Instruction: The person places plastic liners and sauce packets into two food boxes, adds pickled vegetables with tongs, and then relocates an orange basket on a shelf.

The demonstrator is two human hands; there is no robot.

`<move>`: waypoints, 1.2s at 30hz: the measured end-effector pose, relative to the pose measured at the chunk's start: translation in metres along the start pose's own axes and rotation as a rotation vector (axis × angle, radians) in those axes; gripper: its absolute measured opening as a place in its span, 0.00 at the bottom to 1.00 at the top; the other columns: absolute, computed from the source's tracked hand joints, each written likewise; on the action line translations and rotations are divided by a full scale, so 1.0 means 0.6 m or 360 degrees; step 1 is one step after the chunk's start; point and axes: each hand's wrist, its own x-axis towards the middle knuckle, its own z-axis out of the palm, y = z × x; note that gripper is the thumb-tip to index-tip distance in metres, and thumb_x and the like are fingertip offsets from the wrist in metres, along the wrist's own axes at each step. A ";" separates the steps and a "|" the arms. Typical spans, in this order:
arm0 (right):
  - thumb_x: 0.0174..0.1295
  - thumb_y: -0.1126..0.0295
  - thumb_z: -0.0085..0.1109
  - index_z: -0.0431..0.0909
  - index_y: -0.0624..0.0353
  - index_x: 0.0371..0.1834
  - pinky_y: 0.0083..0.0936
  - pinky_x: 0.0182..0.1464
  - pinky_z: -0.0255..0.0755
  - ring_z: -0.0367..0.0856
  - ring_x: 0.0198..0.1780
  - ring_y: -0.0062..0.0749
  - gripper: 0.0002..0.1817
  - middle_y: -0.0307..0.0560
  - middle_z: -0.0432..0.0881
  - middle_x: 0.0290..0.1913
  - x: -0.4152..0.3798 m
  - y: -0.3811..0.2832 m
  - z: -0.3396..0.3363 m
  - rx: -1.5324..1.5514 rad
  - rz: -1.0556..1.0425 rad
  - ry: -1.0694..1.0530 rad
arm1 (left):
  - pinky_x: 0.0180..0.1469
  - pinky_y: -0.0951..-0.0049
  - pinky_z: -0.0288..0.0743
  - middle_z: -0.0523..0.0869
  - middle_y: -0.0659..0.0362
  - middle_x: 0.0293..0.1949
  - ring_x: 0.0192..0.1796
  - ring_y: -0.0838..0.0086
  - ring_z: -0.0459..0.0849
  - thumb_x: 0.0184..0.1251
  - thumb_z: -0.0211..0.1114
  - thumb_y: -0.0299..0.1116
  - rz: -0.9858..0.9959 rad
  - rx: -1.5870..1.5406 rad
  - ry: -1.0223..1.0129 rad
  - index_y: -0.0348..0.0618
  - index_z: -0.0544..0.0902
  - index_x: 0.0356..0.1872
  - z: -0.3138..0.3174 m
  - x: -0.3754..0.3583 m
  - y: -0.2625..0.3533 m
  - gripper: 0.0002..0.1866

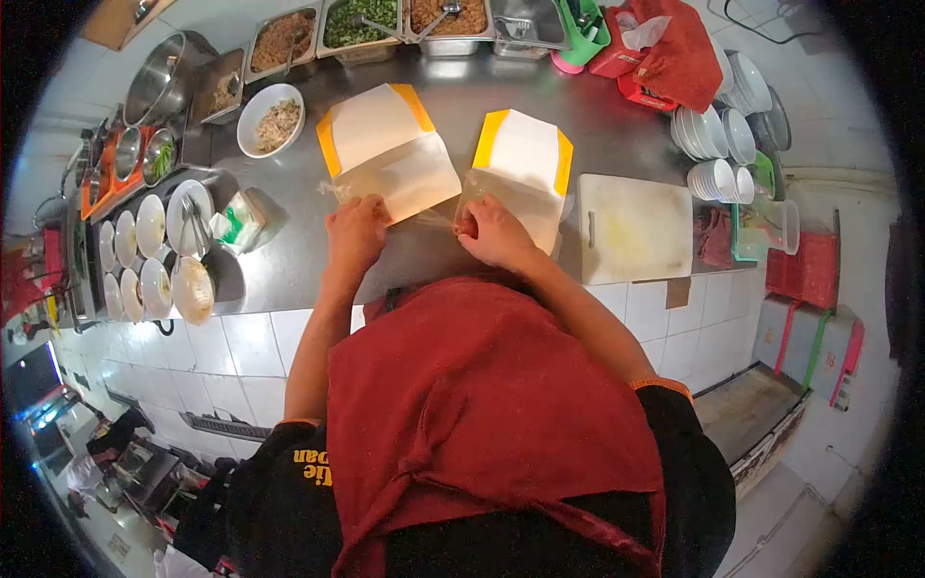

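Two open paper food boxes lie side by side on the steel counter, the left box (385,125) and the right box (520,144), both pale inside with orange-yellow side flaps. My left hand (356,234) is closed at the near left corner of the left box. Opposite it, my right hand (496,231) is closed over the near left part of the right box. Thin clear plastic (424,220) seems to stretch between the two hands, with wisps showing by the fingers. Its exact shape is hard to make out.
A white bowl of shredded food (271,120) stands left of the boxes, near several white bowls (151,226). Steel food trays (361,24) line the back. At right are a cutting board (636,229), stacked bowls (700,133) and a red cloth (679,63).
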 end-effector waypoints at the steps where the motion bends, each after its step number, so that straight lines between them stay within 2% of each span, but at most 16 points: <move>1: 0.56 0.64 0.64 0.75 0.61 0.43 0.42 0.52 0.73 0.78 0.46 0.50 0.16 0.56 0.77 0.38 0.006 0.000 -0.006 -0.0003 -0.0029 -0.0076 | 0.47 0.58 0.73 0.85 0.56 0.40 0.46 0.59 0.82 0.56 0.64 0.31 0.0013 0.0009 0.0007 0.50 0.82 0.40 -0.005 -0.001 0.004 0.10; 4: 0.55 0.65 0.64 0.75 0.63 0.43 0.41 0.49 0.74 0.80 0.43 0.48 0.17 0.56 0.79 0.37 0.024 -0.033 -0.030 0.0366 0.0128 0.0027 | 0.48 0.60 0.72 0.85 0.57 0.41 0.42 0.61 0.84 0.57 0.65 0.33 -0.0019 -0.0322 0.0197 0.50 0.82 0.42 -0.034 0.004 0.028 0.11; 6: 0.56 0.66 0.64 0.74 0.63 0.44 0.40 0.48 0.74 0.80 0.43 0.47 0.17 0.56 0.80 0.37 0.046 -0.068 -0.022 0.0610 0.0060 0.0056 | 0.44 0.68 0.76 0.87 0.57 0.40 0.39 0.69 0.84 0.57 0.68 0.31 0.0001 -0.0895 0.0456 0.46 0.82 0.50 -0.066 0.008 0.068 0.18; 8: 0.56 0.66 0.64 0.74 0.63 0.45 0.38 0.47 0.73 0.81 0.42 0.46 0.17 0.56 0.81 0.37 0.049 -0.066 -0.017 0.0851 0.0001 0.0066 | 0.44 0.69 0.77 0.87 0.56 0.40 0.38 0.69 0.83 0.57 0.69 0.32 0.0059 -0.0787 0.0363 0.46 0.82 0.52 -0.084 0.008 0.105 0.19; 10: 0.58 0.66 0.62 0.74 0.63 0.46 0.38 0.47 0.74 0.82 0.45 0.47 0.17 0.56 0.83 0.40 0.059 -0.050 -0.030 0.0431 -0.0259 0.0345 | 0.43 0.71 0.77 0.87 0.55 0.41 0.38 0.69 0.83 0.57 0.70 0.33 0.0139 -0.0676 0.0297 0.46 0.82 0.54 -0.083 0.018 0.110 0.21; 11: 0.59 0.65 0.60 0.75 0.62 0.46 0.36 0.47 0.75 0.83 0.45 0.48 0.15 0.56 0.83 0.41 0.056 -0.035 -0.046 0.0503 0.0113 0.0199 | 0.44 0.70 0.78 0.86 0.54 0.40 0.38 0.68 0.83 0.57 0.70 0.34 0.0154 -0.0686 0.0137 0.46 0.82 0.54 -0.069 0.022 0.101 0.21; 13: 0.60 0.65 0.59 0.75 0.61 0.45 0.36 0.47 0.75 0.83 0.43 0.47 0.14 0.55 0.83 0.41 0.031 0.016 -0.070 0.0683 0.0242 0.0263 | 0.46 0.69 0.79 0.86 0.51 0.41 0.41 0.67 0.85 0.59 0.71 0.37 0.0054 -0.0690 -0.0122 0.43 0.84 0.50 -0.064 0.022 0.100 0.19; 17: 0.59 0.66 0.60 0.76 0.60 0.45 0.35 0.47 0.76 0.83 0.43 0.45 0.13 0.53 0.83 0.41 -0.059 0.116 -0.086 0.0377 0.0409 0.0452 | 0.46 0.67 0.79 0.86 0.49 0.41 0.43 0.65 0.85 0.60 0.70 0.39 -0.0056 -0.0682 -0.0092 0.40 0.83 0.48 -0.012 0.015 0.041 0.19; 19: 0.59 0.66 0.60 0.76 0.60 0.45 0.35 0.46 0.76 0.83 0.43 0.44 0.13 0.53 0.83 0.41 -0.066 0.110 -0.096 0.0343 0.0468 0.0467 | 0.47 0.66 0.78 0.86 0.49 0.41 0.43 0.62 0.85 0.60 0.70 0.38 -0.0165 -0.0530 0.0151 0.37 0.83 0.47 -0.005 0.011 0.022 0.18; 21: 0.58 0.67 0.61 0.76 0.61 0.45 0.38 0.48 0.75 0.81 0.45 0.47 0.14 0.53 0.81 0.43 -0.030 0.085 -0.096 0.0458 0.0309 0.0620 | 0.49 0.64 0.78 0.85 0.49 0.43 0.45 0.60 0.85 0.58 0.70 0.38 -0.0182 -0.0590 0.0159 0.38 0.82 0.48 0.008 0.026 0.009 0.19; 23: 0.55 0.66 0.63 0.75 0.61 0.46 0.40 0.52 0.73 0.78 0.49 0.50 0.17 0.53 0.80 0.46 0.035 0.055 -0.089 0.0115 -0.0149 0.0852 | 0.50 0.62 0.77 0.85 0.49 0.45 0.47 0.58 0.84 0.57 0.71 0.39 -0.0217 -0.0648 0.0170 0.39 0.82 0.49 0.015 0.047 0.014 0.20; 25: 0.56 0.65 0.60 0.77 0.61 0.47 0.42 0.56 0.70 0.75 0.55 0.51 0.18 0.51 0.80 0.49 0.101 0.017 -0.086 -0.0199 -0.0262 0.0767 | 0.49 0.64 0.78 0.85 0.48 0.44 0.46 0.59 0.84 0.59 0.69 0.40 0.0066 -0.0681 0.0215 0.36 0.81 0.49 0.019 0.076 0.032 0.21; 29: 0.59 0.65 0.54 0.80 0.54 0.47 0.43 0.59 0.65 0.74 0.56 0.48 0.15 0.49 0.80 0.49 0.203 0.027 -0.051 -0.0674 -0.0165 0.0357 | 0.50 0.63 0.77 0.84 0.47 0.46 0.47 0.59 0.83 0.58 0.70 0.40 0.0132 -0.0444 -0.0040 0.36 0.81 0.49 -0.024 0.101 0.062 0.22; 31: 0.59 0.66 0.52 0.81 0.52 0.46 0.44 0.59 0.63 0.74 0.55 0.47 0.14 0.49 0.80 0.48 0.226 0.036 -0.055 -0.0847 -0.0163 0.0171 | 0.53 0.60 0.76 0.83 0.44 0.46 0.50 0.53 0.83 0.55 0.71 0.41 -0.0104 -0.0357 -0.0162 0.36 0.81 0.47 -0.051 0.085 0.065 0.23; 34: 0.56 0.62 0.58 0.79 0.53 0.39 0.43 0.54 0.62 0.76 0.51 0.42 0.11 0.45 0.82 0.43 0.210 0.024 -0.075 -0.0739 -0.0195 0.0010 | 0.54 0.59 0.75 0.83 0.44 0.46 0.50 0.53 0.82 0.55 0.71 0.41 -0.0361 -0.0515 -0.0082 0.36 0.82 0.45 -0.050 0.047 0.015 0.22; 36: 0.55 0.60 0.61 0.76 0.54 0.34 0.42 0.47 0.64 0.78 0.47 0.40 0.11 0.44 0.81 0.38 0.152 0.000 -0.101 -0.0250 -0.0366 0.0736 | 0.54 0.59 0.74 0.83 0.44 0.45 0.50 0.52 0.82 0.55 0.71 0.40 -0.0452 -0.0388 0.0131 0.36 0.82 0.45 -0.043 -0.002 -0.009 0.21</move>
